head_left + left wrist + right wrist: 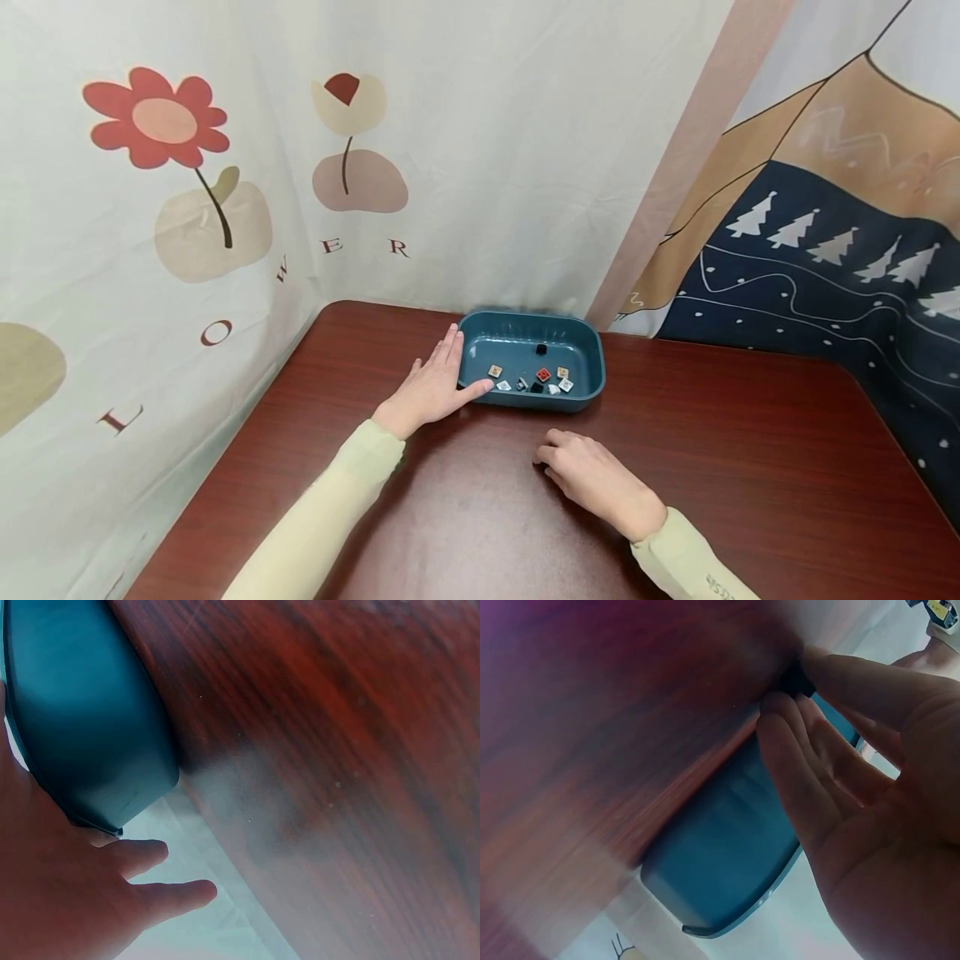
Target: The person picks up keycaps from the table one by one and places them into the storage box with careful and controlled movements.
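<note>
A blue-green rectangular tray (528, 402) stands near the back edge of the table, with several small square pieces in it: white, tan, black and a red piece (543, 375). My left hand (429, 388) lies along the tray's left end, its fingers straight and its thumb at the front rim. In the left wrist view, two fingertips extend past the tray's corner. My right hand (596, 482) is low over the table in front of the tray. Between its thumb and fingers it pinches a small black piece (796, 681), mostly covered by the fingertips; its exact kind cannot be told.
The dark red-brown wooden table (750, 433) extends to both sides of the tray. Behind it hangs a pale curtain (480, 167) with printed flowers, and a dark blue printed cloth (795, 292) hangs at the right.
</note>
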Available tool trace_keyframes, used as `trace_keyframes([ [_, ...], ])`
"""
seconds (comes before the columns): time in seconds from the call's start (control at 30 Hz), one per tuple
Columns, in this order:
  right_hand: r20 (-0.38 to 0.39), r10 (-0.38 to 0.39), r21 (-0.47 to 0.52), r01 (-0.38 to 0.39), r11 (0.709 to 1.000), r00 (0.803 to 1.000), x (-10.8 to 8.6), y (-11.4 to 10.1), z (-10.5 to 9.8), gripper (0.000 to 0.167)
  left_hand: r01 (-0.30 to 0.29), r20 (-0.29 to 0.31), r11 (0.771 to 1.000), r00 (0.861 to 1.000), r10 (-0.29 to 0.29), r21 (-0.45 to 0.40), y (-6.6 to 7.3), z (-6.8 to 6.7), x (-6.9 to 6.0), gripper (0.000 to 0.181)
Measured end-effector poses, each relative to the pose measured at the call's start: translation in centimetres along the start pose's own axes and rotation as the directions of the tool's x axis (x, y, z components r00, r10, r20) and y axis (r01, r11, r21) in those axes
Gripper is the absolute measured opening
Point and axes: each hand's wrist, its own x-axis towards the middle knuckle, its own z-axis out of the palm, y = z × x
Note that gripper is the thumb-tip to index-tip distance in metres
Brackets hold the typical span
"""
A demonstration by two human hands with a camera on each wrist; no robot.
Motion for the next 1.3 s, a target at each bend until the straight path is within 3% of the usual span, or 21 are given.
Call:
trace_keyframes([
  [0.4,-0.022,0.023,0.014,-0.022,1.000,1.000,-0.2,0.0,-0.5,0.013,-0.003,-0.007,1.000,1.000,0.003,0.003,0.0,0.0,0.0,0.112],
  [0.67,-0.117,0.035,0.056,-0.028,0.998,0.993,0.0,0.2,-1.1,0.017,-0.002,-0.010,1.000,1.000,0.002,-0.007,0.0,0.0,0.0,0.112],
  [0.93,-0.280,0.000,0.073,0.021,0.997,0.960,0.7,0.3,-2.0,0.024,-0.007,-0.011,1.000,1.000,0.007,0.000,-0.1,0.1,0.1,0.114],
  [1.3,-0.392,0.067,0.083,-0.038,0.996,0.917,1.9,1.1,-3.0,0.028,-0.008,-0.010,1.000,1.000,0.009,0.005,0.0,0.0,0.0,0.113],
])
